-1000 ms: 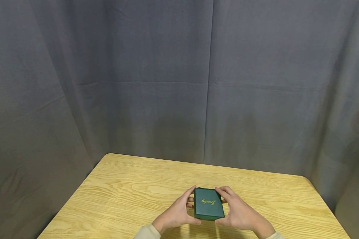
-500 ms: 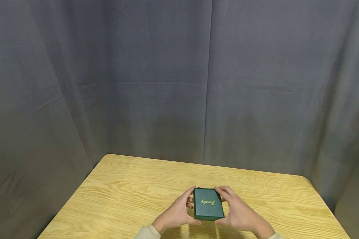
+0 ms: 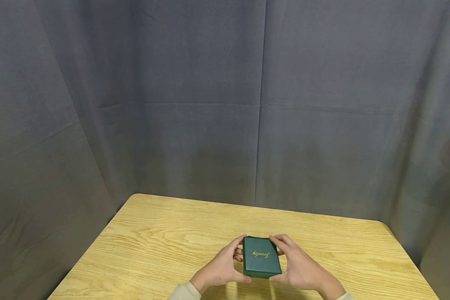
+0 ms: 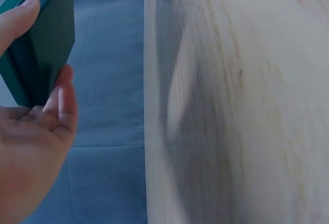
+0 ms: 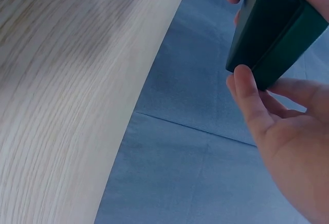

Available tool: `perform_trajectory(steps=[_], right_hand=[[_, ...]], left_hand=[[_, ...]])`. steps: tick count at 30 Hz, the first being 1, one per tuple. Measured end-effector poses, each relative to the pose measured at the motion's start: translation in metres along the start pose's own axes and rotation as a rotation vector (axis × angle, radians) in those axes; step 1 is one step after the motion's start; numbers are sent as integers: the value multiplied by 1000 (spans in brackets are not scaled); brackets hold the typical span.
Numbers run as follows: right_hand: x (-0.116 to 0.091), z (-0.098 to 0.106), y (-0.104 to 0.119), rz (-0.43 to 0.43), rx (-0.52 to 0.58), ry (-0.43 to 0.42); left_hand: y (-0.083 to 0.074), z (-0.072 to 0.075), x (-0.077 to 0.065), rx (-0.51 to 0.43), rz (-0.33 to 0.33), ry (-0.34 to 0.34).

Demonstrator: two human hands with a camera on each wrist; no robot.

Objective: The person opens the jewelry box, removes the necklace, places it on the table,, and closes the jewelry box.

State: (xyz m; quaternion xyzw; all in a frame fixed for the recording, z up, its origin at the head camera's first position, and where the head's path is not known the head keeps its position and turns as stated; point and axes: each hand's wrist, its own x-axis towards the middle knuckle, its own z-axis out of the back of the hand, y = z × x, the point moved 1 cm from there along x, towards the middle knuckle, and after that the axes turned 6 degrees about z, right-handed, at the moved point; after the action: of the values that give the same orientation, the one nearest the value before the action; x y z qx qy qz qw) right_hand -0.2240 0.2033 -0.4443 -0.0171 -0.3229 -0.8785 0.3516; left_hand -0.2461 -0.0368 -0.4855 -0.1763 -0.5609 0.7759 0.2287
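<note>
Grey curtain (image 3: 52, 125): hangs at the left, behind and at the right, with a vertical seam near the middle.
Wooden table (image 3: 165, 233): shows yellow grain and rounded far corners; takes a shadow on its near part.
Left sleeve (image 3: 185, 291): pale beige, ending at the wrist.
Left hand (image 3: 219, 266): half open, curved to about the length of the green box (image 3: 262, 258); grips its left side, thumb at the near corner, forefinger at the far corner, other fingers partly hidden.
Green box: held between the 2 hands, raised clear of the tabletop, over its near part; shows a seam along 1 side in the right wrist view.
Gold lettering (image 3: 261, 254): runs across the top face, upside down in the head view; appears to read "Jewelry".
Right hand (image 3: 301, 266): half open likewise; grips the right side, with thumb near and forefinger far.
Right sleeve (image 3: 346, 296): pale beige, mostly out of frame.
</note>
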Motion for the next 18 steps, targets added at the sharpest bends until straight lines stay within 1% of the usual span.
perform_trajectory(steps=[5,11,15,18], right_hand=[[0,1,1,18,-2,-4],[0,-1,0,-6,-19,-15],[0,-2,0,-8,-34,-32],[1,-3,1,6,-38,-49]], left_hand=[[0,0,-1,17,16,0],[-2,0,-1,66,25,-24],[-3,1,-1,73,29,-30],[-3,1,0,75,31,-32]])
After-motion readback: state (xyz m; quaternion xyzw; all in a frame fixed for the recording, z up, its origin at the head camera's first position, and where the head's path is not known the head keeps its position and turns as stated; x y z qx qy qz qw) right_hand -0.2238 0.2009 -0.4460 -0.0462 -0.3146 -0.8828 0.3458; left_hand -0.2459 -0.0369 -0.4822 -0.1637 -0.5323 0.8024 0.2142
